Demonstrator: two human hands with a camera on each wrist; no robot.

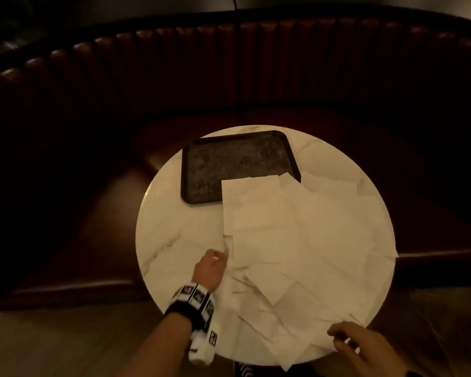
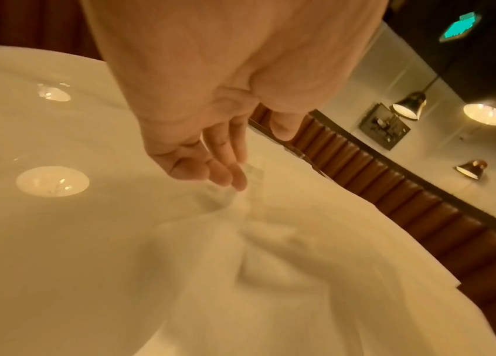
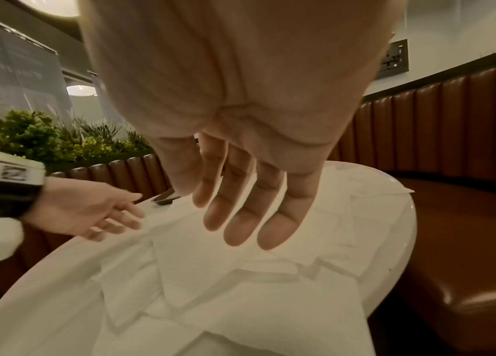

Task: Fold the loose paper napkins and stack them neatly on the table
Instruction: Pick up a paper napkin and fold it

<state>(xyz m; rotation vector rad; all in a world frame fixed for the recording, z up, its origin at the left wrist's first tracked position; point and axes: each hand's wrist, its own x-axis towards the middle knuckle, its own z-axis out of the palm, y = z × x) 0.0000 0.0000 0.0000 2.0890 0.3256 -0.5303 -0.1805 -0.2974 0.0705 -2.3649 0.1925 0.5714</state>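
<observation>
Several loose white paper napkins (image 1: 283,240) lie spread and overlapping over the right and front of a round white marble table (image 1: 172,213). My left hand (image 1: 215,261) reaches to the pile's left edge. In the left wrist view its straight fingers (image 2: 225,173) touch a napkin edge (image 2: 301,240), with the thumb held apart. My right hand (image 1: 348,341) hovers at the table's near right edge. In the right wrist view its fingers (image 3: 250,226) are straight and spread above the napkins (image 3: 225,277), holding nothing. The left hand (image 3: 109,216) shows there too.
A black tray (image 1: 229,164) sits at the back left of the table, its near right corner under a napkin. A curved brown padded bench (image 1: 256,72) wraps round the far side. Bare tabletop (image 2: 42,144) lies left of the pile. One napkin overhangs the table's right edge.
</observation>
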